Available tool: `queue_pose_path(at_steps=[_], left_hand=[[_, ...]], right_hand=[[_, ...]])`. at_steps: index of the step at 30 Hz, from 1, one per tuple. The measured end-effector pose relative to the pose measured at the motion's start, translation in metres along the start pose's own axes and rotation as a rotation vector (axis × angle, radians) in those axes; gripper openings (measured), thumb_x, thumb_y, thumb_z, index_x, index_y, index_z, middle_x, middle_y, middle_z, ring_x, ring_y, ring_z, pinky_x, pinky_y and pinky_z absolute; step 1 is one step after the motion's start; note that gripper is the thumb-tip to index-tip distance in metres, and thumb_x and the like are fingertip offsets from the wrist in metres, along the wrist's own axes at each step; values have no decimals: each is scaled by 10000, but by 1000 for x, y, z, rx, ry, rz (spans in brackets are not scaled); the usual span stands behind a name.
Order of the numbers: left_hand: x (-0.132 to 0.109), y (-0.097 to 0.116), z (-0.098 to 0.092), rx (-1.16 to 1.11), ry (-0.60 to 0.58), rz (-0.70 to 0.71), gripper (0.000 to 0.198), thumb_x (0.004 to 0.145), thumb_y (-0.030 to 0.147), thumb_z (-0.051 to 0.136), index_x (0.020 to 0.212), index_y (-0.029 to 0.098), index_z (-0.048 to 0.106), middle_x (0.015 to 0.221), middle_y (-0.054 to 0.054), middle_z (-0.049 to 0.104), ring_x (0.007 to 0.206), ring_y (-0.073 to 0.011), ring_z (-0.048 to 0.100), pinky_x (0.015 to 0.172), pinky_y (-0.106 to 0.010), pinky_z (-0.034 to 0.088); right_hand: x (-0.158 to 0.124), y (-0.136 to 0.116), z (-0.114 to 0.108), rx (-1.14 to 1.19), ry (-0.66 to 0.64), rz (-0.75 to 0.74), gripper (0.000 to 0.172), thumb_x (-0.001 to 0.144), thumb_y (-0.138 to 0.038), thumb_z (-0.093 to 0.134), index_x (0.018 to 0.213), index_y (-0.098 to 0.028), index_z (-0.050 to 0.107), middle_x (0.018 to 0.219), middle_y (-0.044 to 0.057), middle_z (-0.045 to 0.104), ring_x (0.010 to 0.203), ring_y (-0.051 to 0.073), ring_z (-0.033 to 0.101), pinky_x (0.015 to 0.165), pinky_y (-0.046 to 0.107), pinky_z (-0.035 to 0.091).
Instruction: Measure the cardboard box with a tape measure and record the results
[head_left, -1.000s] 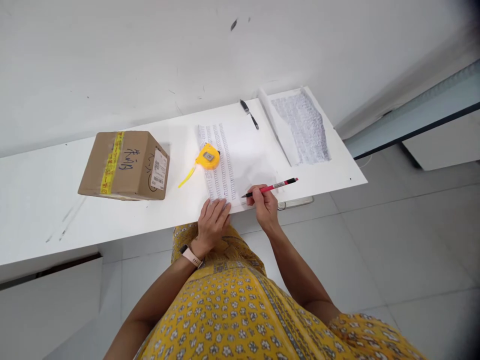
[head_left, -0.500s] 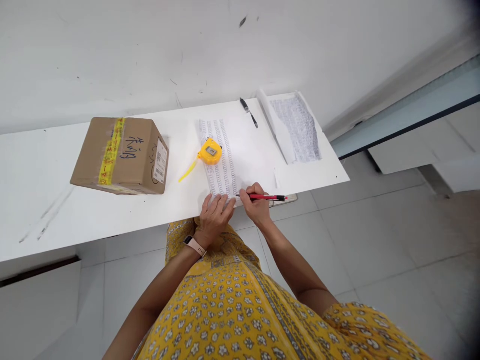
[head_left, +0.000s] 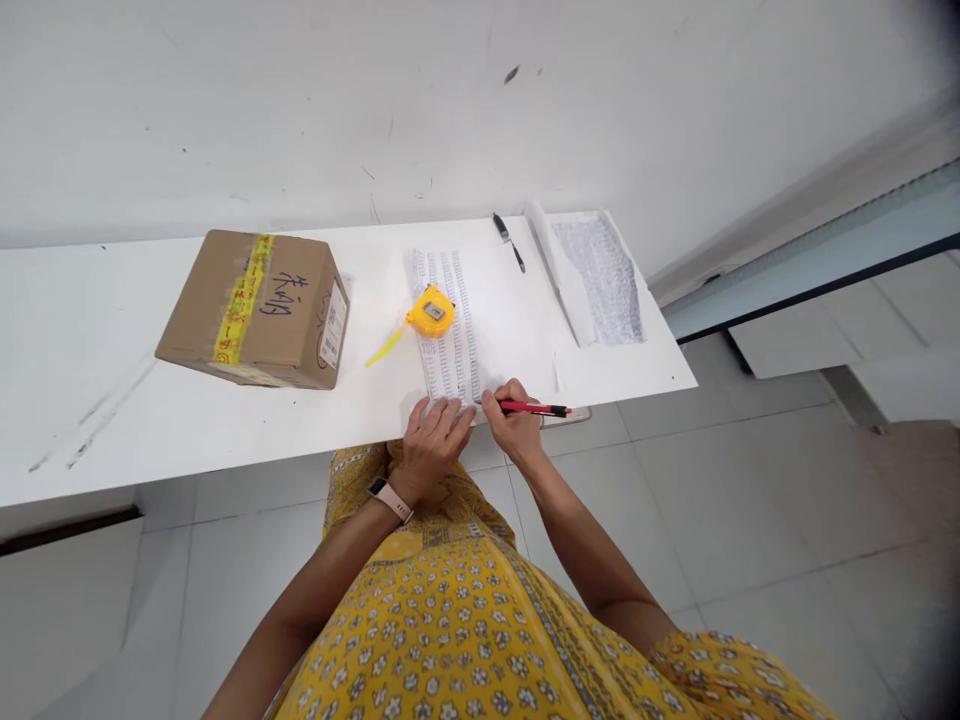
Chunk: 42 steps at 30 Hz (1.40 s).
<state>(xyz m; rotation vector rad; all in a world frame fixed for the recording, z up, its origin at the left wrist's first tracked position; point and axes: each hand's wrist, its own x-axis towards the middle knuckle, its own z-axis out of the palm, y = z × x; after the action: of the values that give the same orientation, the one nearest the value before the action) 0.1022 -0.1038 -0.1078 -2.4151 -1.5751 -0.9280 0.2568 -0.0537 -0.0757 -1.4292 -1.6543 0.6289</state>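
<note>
A red pen with a black end [head_left: 534, 407] is gripped in my right hand [head_left: 514, 425], its tip down at the lower edge of a paper sheet [head_left: 495, 330]. Several columns of small handwriting run down the left part of that sheet. My left hand [head_left: 435, 445] lies flat with fingers stretched over the sheet's bottom edge, holding nothing. On the written columns rests a yellow tape measure [head_left: 431, 312], with a yellow strap [head_left: 385, 347] trailing to its left.
A taped cardboard box [head_left: 251, 310] stands on the white table [head_left: 97, 330] to the left. A black pen [head_left: 509, 242] lies near the wall. At the right end is a densely written paper pad [head_left: 596, 280] with a folded-back sheet.
The camera view has shifted slightly, so the table things appear a little lower and further right. My right hand keeps the pen at the sheet's lower edge; my left hand stays flat.
</note>
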Motion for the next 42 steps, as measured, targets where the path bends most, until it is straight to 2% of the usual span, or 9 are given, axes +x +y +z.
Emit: queue_pose_path(at_steps=[6, 11, 15, 20, 27, 42], left_hand=[[1, 0, -1, 4, -2, -2, 277, 959, 296, 559, 1209, 241, 666, 1159, -85, 739, 1117, -252, 672, 1066, -473, 425], [3, 1, -4, 63, 56, 43, 270, 953, 289, 573, 1196, 224, 670, 1158, -77, 741, 1083, -253, 683, 1042, -463, 438], [5, 1, -6, 76, 39, 42, 259, 957, 287, 565, 1183, 231, 678, 1154, -70, 742, 1071, -247, 684, 1037, -451, 440], [6, 1, -6, 39, 90, 58, 278, 940, 259, 591, 1206, 212, 662, 1139, -92, 742, 1077, -247, 679, 1050, -452, 418], [4, 1, -4, 45, 76, 41, 282, 933, 287, 604, 1206, 238, 656, 1148, -74, 743, 1078, -241, 686, 1057, -441, 423], [6, 2, -7, 77, 101, 72, 284, 924, 269, 620, 1200, 207, 652, 1145, -77, 744, 1063, -243, 687, 1047, -443, 423]], right_hand=[[0, 1, 0, -16, -8, -16, 276, 874, -368, 544, 677, -241, 398, 556, -61, 436, 513, 124, 432, 547, 270, 352], [1, 0, 1, -5, -2, -29, 287, 869, -370, 539, 664, -244, 383, 550, -64, 414, 499, 122, 413, 531, 268, 343], [1, -1, 0, -3, -6, -46, 285, 860, -345, 538, 652, -242, 372, 558, -62, 403, 497, 117, 405, 527, 265, 341], [1, 0, 0, 30, -1, -48, 284, 863, -313, 543, 657, -241, 361, 555, -68, 379, 495, 113, 385, 521, 261, 334], [0, 4, 1, 15, 39, -92, 275, 862, -293, 563, 665, -236, 379, 549, -71, 395, 483, 106, 387, 510, 257, 331], [1, 3, -1, 50, 37, -73, 262, 870, -309, 566, 685, -234, 397, 582, -64, 421, 496, 105, 417, 513, 254, 354]])
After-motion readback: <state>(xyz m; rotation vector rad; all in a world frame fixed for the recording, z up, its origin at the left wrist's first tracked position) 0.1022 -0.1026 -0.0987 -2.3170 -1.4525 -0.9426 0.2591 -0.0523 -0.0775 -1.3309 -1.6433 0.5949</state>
